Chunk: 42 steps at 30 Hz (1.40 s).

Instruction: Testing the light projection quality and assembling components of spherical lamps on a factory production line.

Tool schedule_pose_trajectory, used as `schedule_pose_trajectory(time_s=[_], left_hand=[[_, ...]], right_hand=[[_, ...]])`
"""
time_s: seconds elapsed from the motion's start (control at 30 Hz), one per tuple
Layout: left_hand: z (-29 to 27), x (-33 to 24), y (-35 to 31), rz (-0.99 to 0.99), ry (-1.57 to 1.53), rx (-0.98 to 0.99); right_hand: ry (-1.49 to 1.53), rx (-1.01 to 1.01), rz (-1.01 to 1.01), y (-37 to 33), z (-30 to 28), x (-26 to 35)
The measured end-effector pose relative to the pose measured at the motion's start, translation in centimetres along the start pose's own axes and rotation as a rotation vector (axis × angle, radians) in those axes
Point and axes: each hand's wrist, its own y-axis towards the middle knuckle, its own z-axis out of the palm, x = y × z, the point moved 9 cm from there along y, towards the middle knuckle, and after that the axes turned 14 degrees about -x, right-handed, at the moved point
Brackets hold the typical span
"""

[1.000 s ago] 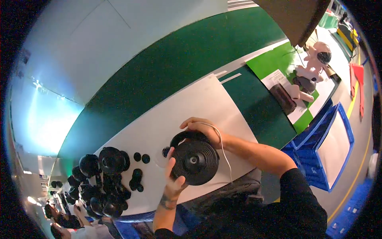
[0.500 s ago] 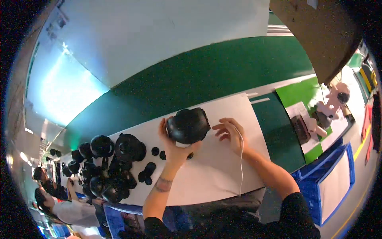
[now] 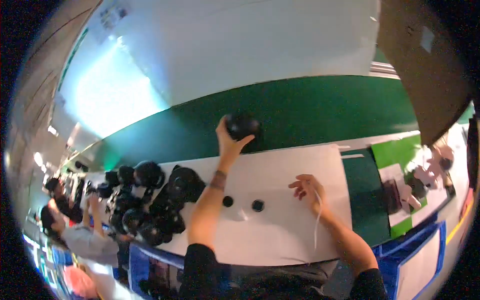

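My left hand (image 3: 230, 146) reaches out past the far edge of the white work surface. It grips a dark, rounded black piece (image 3: 243, 127) from the left and below, holding it over the green surface. What kind of piece it is, I cannot make out. My right hand (image 3: 311, 194) hovers above the white surface, fingers loosely bent and apart, with nothing in it. A white cord (image 3: 316, 235) hangs down from that wrist. Between my arms lie two small black round pieces (image 3: 258, 205), apart from each other.
Many rounded black pieces (image 3: 185, 185) are heaped left of my forearm. Beyond the white surface (image 3: 280, 240) runs a green belt-like strip (image 3: 320, 107). On the right, pink and brown figure parts (image 3: 425, 182) lie near a green sheet (image 3: 397, 150). Blue bins (image 3: 420, 260) stand below; people sit at left.
My left hand has carried the black piece away from me, from above the white surface to over the green strip. The right hand stays empty. The whole view has shifted.
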Motion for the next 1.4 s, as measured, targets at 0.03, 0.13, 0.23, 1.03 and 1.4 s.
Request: schedule_pose_trajectory(time_s=[0.03, 0.13, 0.23, 1.03, 1.4], left_hand=[[2.0, -0.5, -0.3, 0.000, 0.016, 0.055], [2.3, 0.3, -0.6, -0.085, -0.030, 0.115], [0.4, 1.2, -0.9, -0.137, -0.051, 0.087], [-24.8, -4.0, -6.0, -0.009, 0.592, 0.125], [-18.8, -10.5, -9.3, -0.746, -0.588, 0.179]], right_hand=[[0.112, 0.022, -0.098, 0.3, -1.5, -0.4], [-0.040, -0.036, -0.038, 0.0, -1.4, 0.1], [-0.040, -0.023, -0.036, 0.0, -0.8, -0.2], [-0.054, -0.047, -0.115, -0.6, 0.2, 1.0], [0.218, 0.359, -0.070, -3.7, 3.7, 3.6]])
